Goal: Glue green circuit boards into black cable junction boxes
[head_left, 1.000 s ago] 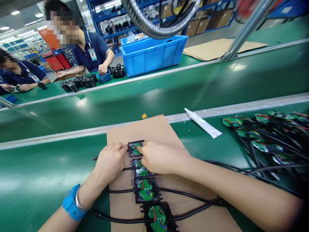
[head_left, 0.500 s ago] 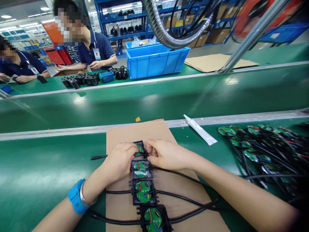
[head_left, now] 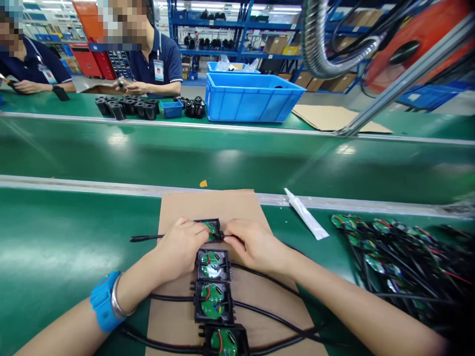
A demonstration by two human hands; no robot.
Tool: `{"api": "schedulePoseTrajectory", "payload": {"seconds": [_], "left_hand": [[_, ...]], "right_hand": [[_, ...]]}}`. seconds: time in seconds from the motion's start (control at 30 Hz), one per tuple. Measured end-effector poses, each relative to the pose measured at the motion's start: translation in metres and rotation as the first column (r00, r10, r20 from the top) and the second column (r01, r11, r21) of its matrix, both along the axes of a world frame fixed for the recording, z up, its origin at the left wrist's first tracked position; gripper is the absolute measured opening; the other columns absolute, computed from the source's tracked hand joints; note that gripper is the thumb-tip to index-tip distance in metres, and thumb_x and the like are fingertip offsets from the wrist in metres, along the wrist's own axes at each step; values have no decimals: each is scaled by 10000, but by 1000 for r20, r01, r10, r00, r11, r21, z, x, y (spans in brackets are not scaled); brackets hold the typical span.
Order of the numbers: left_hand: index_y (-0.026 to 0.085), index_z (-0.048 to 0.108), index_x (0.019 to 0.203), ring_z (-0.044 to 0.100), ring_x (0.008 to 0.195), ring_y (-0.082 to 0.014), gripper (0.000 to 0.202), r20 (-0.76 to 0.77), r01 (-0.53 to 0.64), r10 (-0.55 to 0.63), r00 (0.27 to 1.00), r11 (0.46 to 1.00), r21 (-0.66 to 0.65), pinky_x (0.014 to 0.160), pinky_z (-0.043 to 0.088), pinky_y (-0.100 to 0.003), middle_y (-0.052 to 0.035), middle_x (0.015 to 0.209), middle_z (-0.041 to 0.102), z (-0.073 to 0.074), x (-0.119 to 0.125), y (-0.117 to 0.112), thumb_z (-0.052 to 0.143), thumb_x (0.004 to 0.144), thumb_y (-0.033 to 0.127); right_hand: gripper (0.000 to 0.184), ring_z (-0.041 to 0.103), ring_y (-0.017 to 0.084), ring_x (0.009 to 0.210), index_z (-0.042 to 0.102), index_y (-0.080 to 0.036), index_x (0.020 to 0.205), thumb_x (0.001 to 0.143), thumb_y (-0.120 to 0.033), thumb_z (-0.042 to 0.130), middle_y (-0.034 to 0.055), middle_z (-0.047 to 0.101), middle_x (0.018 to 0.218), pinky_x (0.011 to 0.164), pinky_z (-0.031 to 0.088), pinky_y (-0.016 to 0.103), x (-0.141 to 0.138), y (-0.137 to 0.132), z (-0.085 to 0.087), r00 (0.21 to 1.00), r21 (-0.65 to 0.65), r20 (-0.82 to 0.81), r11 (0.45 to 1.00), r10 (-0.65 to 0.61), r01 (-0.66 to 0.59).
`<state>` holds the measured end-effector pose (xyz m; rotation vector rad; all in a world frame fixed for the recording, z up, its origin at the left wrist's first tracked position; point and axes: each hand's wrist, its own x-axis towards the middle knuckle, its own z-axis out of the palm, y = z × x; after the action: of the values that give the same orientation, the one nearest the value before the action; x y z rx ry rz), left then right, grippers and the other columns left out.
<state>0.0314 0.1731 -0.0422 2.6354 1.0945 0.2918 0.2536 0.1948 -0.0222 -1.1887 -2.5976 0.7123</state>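
A row of black square housings with round green circuit boards lies on a brown cardboard sheet (head_left: 208,205). Both hands work on the farthest housing (head_left: 211,228). My left hand (head_left: 181,247) curls over its left side and presses on it. My right hand (head_left: 252,244) pinches its right edge where a black cable comes out. Closer to me lie the second housing (head_left: 213,264), the third housing (head_left: 213,301) and another housing (head_left: 222,341) at the bottom edge, each with black cables running out sideways. A blue watch (head_left: 102,301) is on my left wrist.
A pile of green boards with black cables (head_left: 393,257) lies at the right. A white tube (head_left: 306,213) rests by the metal rail (head_left: 74,184). Beyond the green conveyor belt (head_left: 237,158), two people handle black parts (head_left: 126,108) beside a blue crate (head_left: 252,96). A flexible metal hose (head_left: 326,44) hangs overhead.
The view has tilted up and shifted. My right hand moved from on top of the farthest housing to its right edge. My left hand closed in over its left side.
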Motion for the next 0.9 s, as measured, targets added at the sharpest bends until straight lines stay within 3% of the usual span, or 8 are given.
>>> {"api": "schedulePoseTrajectory", "payload": {"seconds": [0.07, 0.13, 0.33, 0.53, 0.63, 0.9], "left_hand": [[184, 583, 916, 618, 1010, -226, 222, 4, 2, -2, 1000, 1000, -4, 871, 402, -375, -63, 1024, 682, 1, 0, 0, 487, 775, 42], [185, 582, 931, 623, 982, -221, 245, 6, -4, 4, 1000, 1000, -9, 862, 404, -373, -59, 1005, 683, 2, 0, 0, 474, 774, 31], [198, 480, 1275, 611, 964, -226, 538, 5, -10, 10, 1000, 1000, 6, 886, 403, -386, -61, 1063, 666, 3, 1, -2, 491, 759, 47], [163, 598, 1136, 584, 955, -258, 444, -88, -9, 12, 996, 999, 35, 843, 425, -398, -86, 1039, 634, 5, 9, -2, 525, 707, 77], [175, 633, 1075, 576, 959, -250, 409, -90, -31, 33, 995, 999, 27, 838, 428, -387, -86, 1036, 624, 8, 11, -2, 494, 713, 44], [178, 494, 1318, 543, 1054, -232, 593, -32, -33, 34, 999, 999, 27, 926, 411, -381, -79, 1184, 600, 4, 4, -5, 473, 744, 31]], "right_hand": [[217, 484, 172, 714, 553, -144, 799, 898, -173, 363, 76, 555, 767, 663, 385, 296, 2, 0, -10, 999, 194, 11, 980, 38, -40], [236, 480, 175, 717, 549, -145, 802, 912, -167, 342, 76, 543, 766, 668, 383, 300, 3, 2, -17, 997, 257, 57, 965, 43, -56], [216, 452, 154, 668, 572, -151, 791, 867, -93, 378, 45, 542, 738, 606, 314, 285, 1, 5, -13, 983, 258, 167, 959, 77, -119], [197, 485, 174, 731, 609, -125, 876, 850, -64, 423, 95, 606, 859, 552, 260, 294, -6, 7, -13, 917, 253, 358, 928, 173, -274], [202, 489, 193, 745, 623, -107, 878, 852, -64, 427, 119, 602, 871, 553, 288, 298, -7, 2, -17, 947, 267, 285, 937, 147, -226], [179, 526, 189, 838, 653, -139, 892, 889, -123, 474, 76, 596, 834, 757, 442, 325, 2, -1, -29, 995, 312, -97, 949, -15, 45]]}}
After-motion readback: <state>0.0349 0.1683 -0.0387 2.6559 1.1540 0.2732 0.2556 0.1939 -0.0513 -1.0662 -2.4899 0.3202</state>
